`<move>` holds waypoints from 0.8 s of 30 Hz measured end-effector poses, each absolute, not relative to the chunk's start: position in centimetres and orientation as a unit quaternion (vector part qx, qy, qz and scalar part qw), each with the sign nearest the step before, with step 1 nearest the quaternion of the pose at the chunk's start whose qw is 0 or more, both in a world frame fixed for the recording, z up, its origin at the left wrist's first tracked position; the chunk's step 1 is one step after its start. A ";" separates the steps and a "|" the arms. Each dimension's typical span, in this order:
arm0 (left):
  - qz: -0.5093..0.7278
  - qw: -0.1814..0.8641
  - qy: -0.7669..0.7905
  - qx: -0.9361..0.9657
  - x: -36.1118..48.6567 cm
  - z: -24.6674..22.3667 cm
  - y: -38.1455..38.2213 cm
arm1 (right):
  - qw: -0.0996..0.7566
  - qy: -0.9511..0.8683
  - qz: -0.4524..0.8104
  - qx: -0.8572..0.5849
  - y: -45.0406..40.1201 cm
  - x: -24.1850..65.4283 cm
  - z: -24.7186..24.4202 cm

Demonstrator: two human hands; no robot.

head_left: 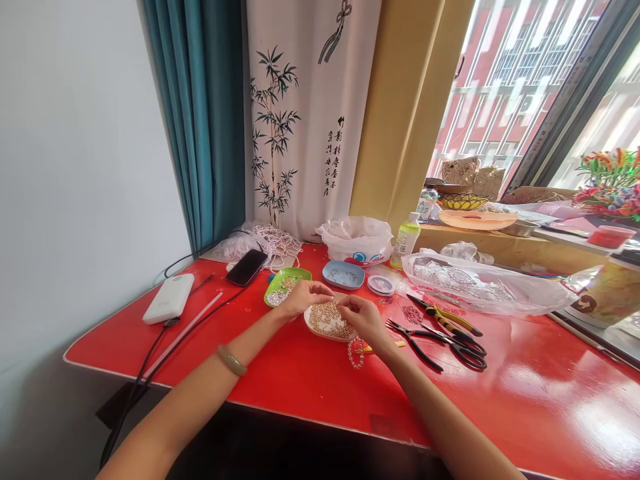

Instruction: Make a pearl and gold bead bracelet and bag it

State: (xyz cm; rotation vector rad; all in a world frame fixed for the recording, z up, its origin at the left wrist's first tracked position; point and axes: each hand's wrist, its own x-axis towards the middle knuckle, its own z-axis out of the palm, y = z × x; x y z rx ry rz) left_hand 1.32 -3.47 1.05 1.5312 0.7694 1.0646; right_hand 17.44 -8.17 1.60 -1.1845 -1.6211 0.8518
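Observation:
Both hands are over a white dish (311, 327) of small gold beads (327, 317). My left hand (309, 297) is closed in a pinch above the dish's far left side; what lies between its fingertips is too small to make out. On the dish's right side my right hand (364, 319) is also pinched, fingertips close to the left ones. A looped strand of pale pearly beads (356, 353) hangs below my right hand, by the near edge of the dish. Its thread and upper end are hidden by the fingers.
Behind are a green tray (273, 293) and a blue tray (343, 275) of beads. Pliers (415, 343), scissors (467, 350) and yellow-handled pliers (450, 320) lie right. A phone (247, 267), power bank (169, 298), plastic bags (357, 240) and bottle (405, 240) stand around.

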 end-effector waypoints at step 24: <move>0.451 0.533 0.305 0.647 1.7 0.8 -3.7 | 0.472 -0.623 0.433 -0.448 -7.9 17.4 1.5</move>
